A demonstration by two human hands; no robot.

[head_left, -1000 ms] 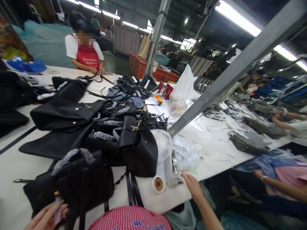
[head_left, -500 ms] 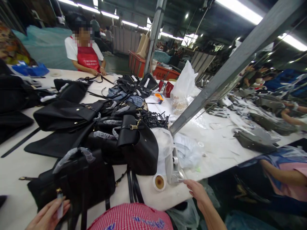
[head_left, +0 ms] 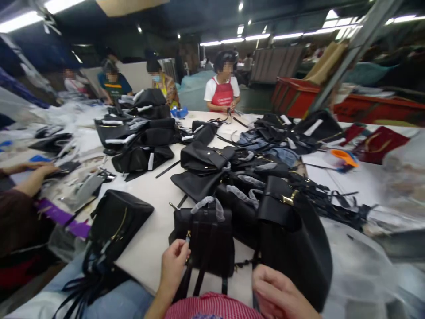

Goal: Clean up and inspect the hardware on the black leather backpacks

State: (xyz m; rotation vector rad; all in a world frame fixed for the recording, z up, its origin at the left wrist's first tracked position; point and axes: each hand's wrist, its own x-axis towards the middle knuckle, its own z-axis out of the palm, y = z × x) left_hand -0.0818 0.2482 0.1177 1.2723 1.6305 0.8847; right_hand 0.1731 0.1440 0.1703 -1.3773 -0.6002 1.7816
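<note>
A small black backpack (head_left: pixel 207 248) stands on the white table in front of me, its top handle (head_left: pixel 209 208) wrapped in clear film. My left hand (head_left: pixel 175 257) pinches a zipper pull (head_left: pixel 187 239) on its left side; the pull seems partly covered in clear plastic. Beside the larger black backpack (head_left: pixel 295 239), which has a gold clasp, my right hand (head_left: pixel 277 288) is closed with fingers curled in. What it holds, if anything, is hidden. Black straps (head_left: pixel 199 281) hang from the small bag toward my red checked apron.
More black bags (head_left: pixel 206 157) pile up behind. Another black bag (head_left: pixel 121 221) lies left, near a co-worker's arm (head_left: pixel 33 177). An orange tape dispenser (head_left: pixel 343 157) and clear plastic (head_left: pixel 361 266) are at right. A person in a red apron (head_left: pixel 223 93) stands across the table.
My view has swung left. My right hand has come back from the clear plastic at the table's right edge toward the bags, and its fingers have closed. My left hand still pinches the pull.
</note>
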